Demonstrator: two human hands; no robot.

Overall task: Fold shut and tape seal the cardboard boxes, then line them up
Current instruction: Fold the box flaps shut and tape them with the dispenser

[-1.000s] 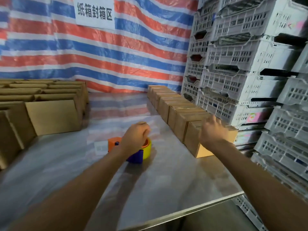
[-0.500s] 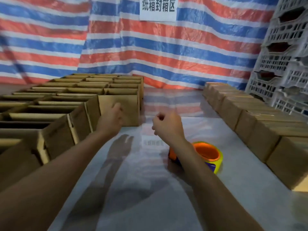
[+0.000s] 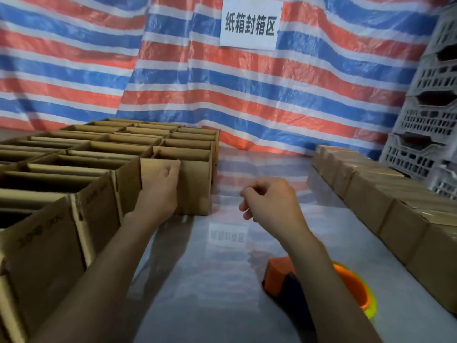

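The right forearm hides much of the orange and blue tape dispenser point(image 3: 279, 271), which lies on the table. Of its yellow-green tape roll point(image 3: 366, 295) only one curved side shows. The left hand point(image 3: 160, 191) lies against the front wall of an open brown cardboard box point(image 3: 195, 186), with the fingertips at its upper edge. The thumb is hidden, so I cannot tell if the hand grasps the wall or only touches it. The right hand point(image 3: 272, 206) hangs in the air near it, fingers loosely curled, holding nothing. The block of open boxes point(image 3: 99, 149) is cut off at the left, and the row of closed brown boxes point(image 3: 371, 194) at the right. All stand on a shiny grey table point(image 3: 217, 305). Behind hangs a red, white and blue striped tarpaulin point(image 3: 309, 100) with a white paper sign point(image 3: 250, 23). Stacked white plastic crates point(image 3: 425, 120) are cut by the right edge.
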